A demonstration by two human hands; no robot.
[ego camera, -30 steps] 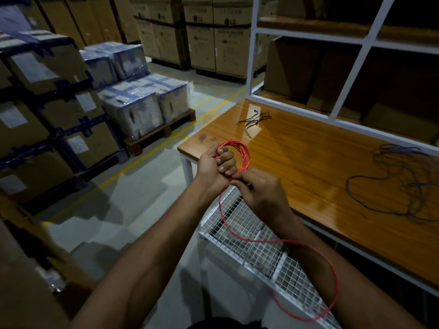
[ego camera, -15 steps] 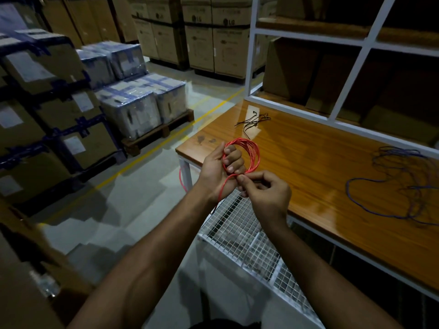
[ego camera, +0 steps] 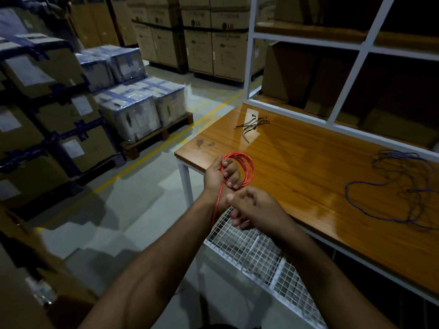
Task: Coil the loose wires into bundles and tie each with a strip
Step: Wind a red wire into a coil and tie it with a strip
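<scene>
While the red wire (ego camera: 247,169) is sitting in a tight coil just off the near corner of the table (ego camera: 297,167), the left hand (ego camera: 219,175) is gripping it, fingers curling through the loops and clamping them against the palm. One red strand is trailing from the coil down along the left wrist toward six o'clock. The right hand (ego camera: 253,208) is hovering just below the coil, at about five o'clock from it, fingers loosely curling; blur is making it impossible to tell whether it is pinching the strand or holding nothing.

Moving outward, the strips (ego camera: 251,125), thin and black, are lying in a small scatter on the table at twelve o'clock from the coil, well apart from both hands. Out at three o'clock, the blue wire (ego camera: 401,188) is sprawling loose across the table top, nowhere near the hands. A white wire-mesh shelf (ego camera: 256,255) is showing under the table edge, below the forearms. Behind the table, a white rack (ego camera: 351,43) is holding dim cartons. At ten o'clock, wrapped boxes (ego camera: 140,108) are sitting on a pallet (ego camera: 156,136) on the floor, and a yellow line (ego camera: 152,148) is running past it.
</scene>
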